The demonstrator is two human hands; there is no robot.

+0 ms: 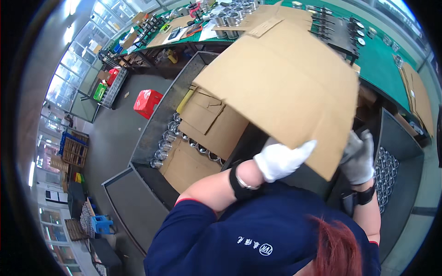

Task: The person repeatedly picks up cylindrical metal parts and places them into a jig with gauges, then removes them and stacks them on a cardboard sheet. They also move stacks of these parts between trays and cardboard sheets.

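A large tan cardboard sheet is held up in front of me, tilted, over a grey metal bin. My left hand, in a white glove, is closed on its near edge, the thumb on the upper face. At the right edge is my right hand, in a greyish-white glove, gripping the sheet near its corner; part of those fingers is hidden. Below and left, the open bin holds shiny metal cups in a row along its side. More cardboard lies flat among them.
A second grey bin with many metal rings stands at my right. Beyond the bins runs a green-topped workbench with metal cups and a rack. A red box sits on the floor at left.
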